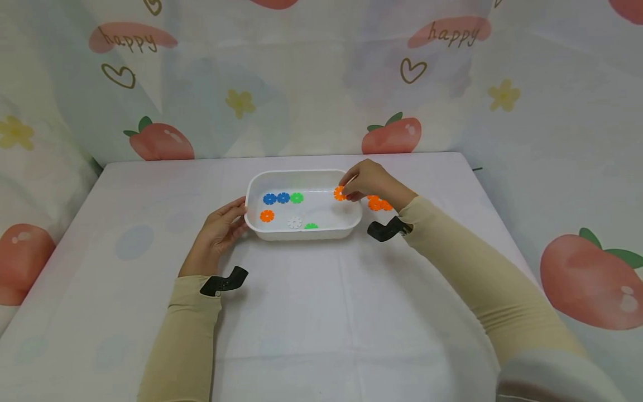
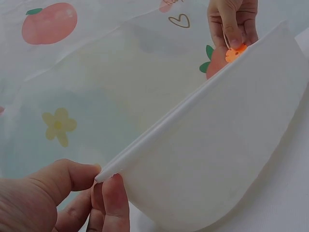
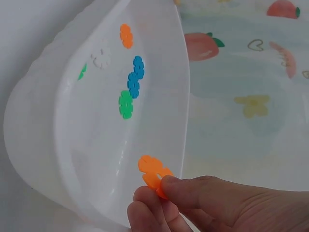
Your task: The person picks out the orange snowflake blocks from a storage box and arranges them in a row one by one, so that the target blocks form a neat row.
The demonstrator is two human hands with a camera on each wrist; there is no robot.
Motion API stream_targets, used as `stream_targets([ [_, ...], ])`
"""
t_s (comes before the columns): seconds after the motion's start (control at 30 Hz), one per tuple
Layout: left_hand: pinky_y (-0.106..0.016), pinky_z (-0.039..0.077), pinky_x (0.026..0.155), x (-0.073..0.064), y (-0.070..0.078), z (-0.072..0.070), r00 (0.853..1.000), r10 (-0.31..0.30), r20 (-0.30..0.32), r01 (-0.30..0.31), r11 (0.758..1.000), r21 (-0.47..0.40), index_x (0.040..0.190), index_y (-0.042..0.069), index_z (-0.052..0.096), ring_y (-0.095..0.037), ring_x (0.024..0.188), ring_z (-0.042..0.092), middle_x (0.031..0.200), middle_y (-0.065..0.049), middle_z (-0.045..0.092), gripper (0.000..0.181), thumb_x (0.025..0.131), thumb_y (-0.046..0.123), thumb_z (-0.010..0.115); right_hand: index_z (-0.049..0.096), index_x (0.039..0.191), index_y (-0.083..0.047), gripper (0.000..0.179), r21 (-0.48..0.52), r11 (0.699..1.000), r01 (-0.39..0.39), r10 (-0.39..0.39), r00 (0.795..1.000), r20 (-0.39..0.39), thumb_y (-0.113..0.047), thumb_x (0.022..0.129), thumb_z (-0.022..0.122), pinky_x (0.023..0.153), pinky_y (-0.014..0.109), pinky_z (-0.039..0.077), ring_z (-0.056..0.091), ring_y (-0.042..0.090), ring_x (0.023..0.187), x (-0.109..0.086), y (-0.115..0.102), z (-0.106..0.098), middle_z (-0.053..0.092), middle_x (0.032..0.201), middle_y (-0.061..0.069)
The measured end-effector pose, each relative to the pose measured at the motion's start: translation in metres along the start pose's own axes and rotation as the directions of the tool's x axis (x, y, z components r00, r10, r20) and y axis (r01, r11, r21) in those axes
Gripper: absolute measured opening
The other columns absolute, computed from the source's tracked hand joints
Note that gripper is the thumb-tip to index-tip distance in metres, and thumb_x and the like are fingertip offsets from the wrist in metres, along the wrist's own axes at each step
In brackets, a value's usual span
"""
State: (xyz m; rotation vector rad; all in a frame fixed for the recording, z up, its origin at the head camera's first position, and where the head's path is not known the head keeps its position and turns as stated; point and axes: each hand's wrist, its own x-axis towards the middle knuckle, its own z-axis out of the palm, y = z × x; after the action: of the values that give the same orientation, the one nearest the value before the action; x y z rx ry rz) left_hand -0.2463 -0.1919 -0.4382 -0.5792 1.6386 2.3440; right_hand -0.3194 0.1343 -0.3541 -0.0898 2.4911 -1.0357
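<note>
In the head view, my left hand (image 1: 218, 231) grips the left rim of a white plastic tray (image 1: 321, 233); the left wrist view has the thumb and fingers pinching that rim. My right hand (image 1: 374, 181) is over the tray's right end. Between its thumb and fingers it pinches an orange snowflake-shaped disc (image 3: 153, 170), partly covered by the fingertips. Lying in the tray are two blue discs (image 3: 136, 77) side by side, a green disc (image 3: 126, 104) beside them, an orange disc (image 1: 267, 216) and a white disc (image 1: 294, 223). Another green disc (image 1: 311, 226) is half hidden by the front wall.
Several orange discs (image 1: 375, 203) lie on the table just right of the tray, partly hidden behind my right wrist. A white cloth covers the table (image 1: 301, 312). Behind it hangs a printed backdrop (image 1: 301, 100). Each wrist wears a black camera mount (image 1: 224, 281).
</note>
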Motion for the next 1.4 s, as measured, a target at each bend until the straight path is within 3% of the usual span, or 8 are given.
stream_targets([
  [0.37, -0.016, 0.057, 0.066, 0.002, 0.000, 0.000, 1.000, -0.002, -0.002, 0.002, 1.000, -0.013, 0.142, 0.011, 0.052, -0.010, 0.086, 0.061, 0.110, 0.003, 0.061, 0.049, 0.095, 0.011, 0.065, 0.069, 0.115, 0.001, 0.027, -0.033, 0.999, 0.030, -0.030, 0.999, 0.017, -0.011, 0.091, 0.069, 0.083, 0.035, 0.060, 0.072, 0.026, 0.084, -0.007, 0.010, -0.015, 0.071, 0.101, 0.016],
  [0.57, -0.016, 0.057, 0.065, 0.001, 0.000, -0.001, 1.000, -0.002, 0.003, 0.002, 1.000, -0.023, 0.143, 0.010, 0.051, -0.010, 0.083, 0.061, 0.109, 0.003, 0.061, 0.050, 0.095, 0.010, 0.065, 0.068, 0.115, 0.002, 0.028, -0.028, 0.999, 0.028, -0.027, 0.999, 0.025, -0.012, 0.091, 0.069, 0.090, 0.042, 0.057, 0.072, 0.030, 0.090, -0.008, 0.015, -0.021, 0.072, 0.098, 0.016],
  [0.83, -0.017, 0.058, 0.065, 0.001, 0.000, 0.000, 1.000, -0.005, -0.003, 0.005, 1.000, -0.021, 0.141, 0.012, 0.055, -0.010, 0.082, 0.063, 0.109, 0.003, 0.062, 0.047, 0.095, 0.011, 0.065, 0.067, 0.116, 0.002, 0.028, -0.024, 1.000, -0.007, 0.007, 1.000, 0.011, -0.012, 0.092, 0.068, 0.092, 0.043, 0.057, 0.071, 0.032, 0.094, -0.011, 0.024, -0.029, 0.071, 0.094, 0.014],
  [1.13, -0.016, 0.057, 0.065, 0.000, 0.002, 0.000, 1.000, -0.003, 0.001, 0.003, 1.000, -0.006, 0.143, 0.011, 0.052, -0.009, 0.084, 0.063, 0.111, 0.003, 0.061, 0.050, 0.095, 0.010, 0.064, 0.067, 0.116, 0.004, 0.028, -0.008, 1.000, -0.007, 0.007, 1.000, -0.001, -0.012, 0.093, 0.067, 0.088, 0.039, 0.058, 0.071, 0.021, 0.079, -0.013, 0.036, -0.038, 0.071, 0.089, 0.012],
  [1.4, -0.017, 0.058, 0.067, 0.000, 0.001, 0.000, 1.000, -0.006, -0.005, 0.006, 1.000, 0.008, 0.141, 0.013, 0.054, -0.011, 0.086, 0.062, 0.114, 0.002, 0.060, 0.047, 0.095, 0.012, 0.065, 0.065, 0.119, 0.004, 0.030, -0.004, 1.000, -0.030, 0.030, 1.000, -0.006, -0.014, 0.095, 0.064, 0.096, 0.045, 0.054, 0.071, 0.030, 0.092, -0.016, 0.046, -0.045, 0.072, 0.098, 0.015],
])
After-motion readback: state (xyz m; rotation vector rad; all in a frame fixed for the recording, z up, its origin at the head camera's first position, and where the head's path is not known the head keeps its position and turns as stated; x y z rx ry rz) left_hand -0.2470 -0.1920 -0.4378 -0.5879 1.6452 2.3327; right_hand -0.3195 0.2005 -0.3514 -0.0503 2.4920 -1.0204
